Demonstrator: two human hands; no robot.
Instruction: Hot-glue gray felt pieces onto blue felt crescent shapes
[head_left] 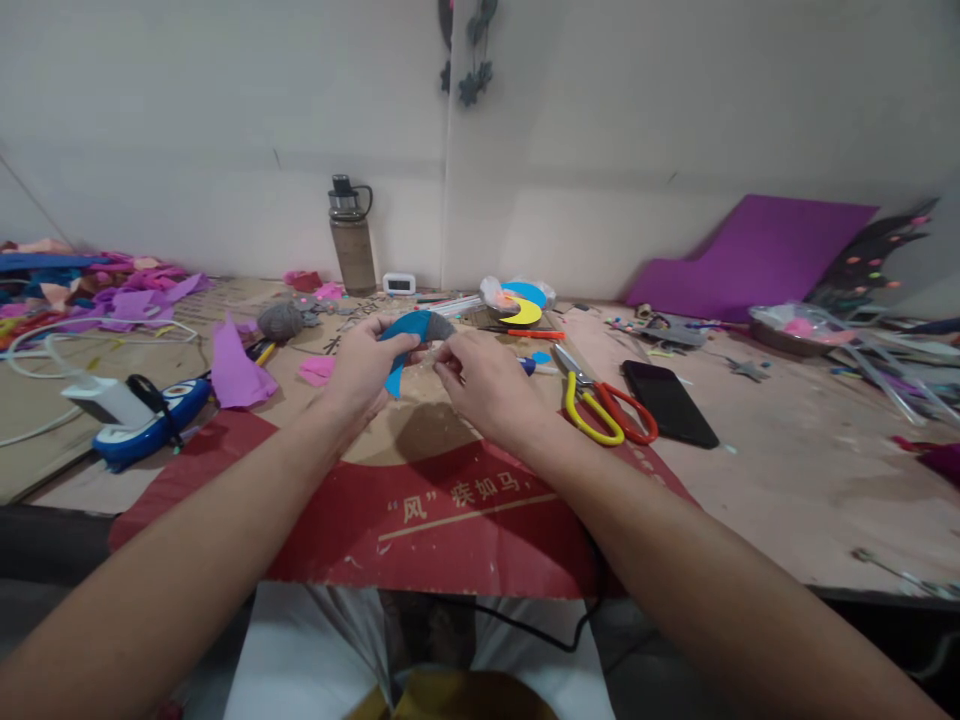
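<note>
A blue crescent-shaped piece (409, 328) is held up above the cardboard, its upper right end wrapped in grey yarn (440, 327). My left hand (364, 362) grips the blue part, thumb across its front. Close to the wrapped end, my right hand (480, 372) has its thumb and fingers pinched together; what lies between them is too small to make out. A ball of grey yarn (280, 322) rests on the table to the left, beyond my left hand.
Scissors (592, 398) and a black phone (669, 402) lie right of my hands. Red-printed cardboard (450, 540) covers the front edge. A blue power strip (154, 425) with cables sits left, near felt scraps (135, 290). A bottle (352, 245) stands by the wall.
</note>
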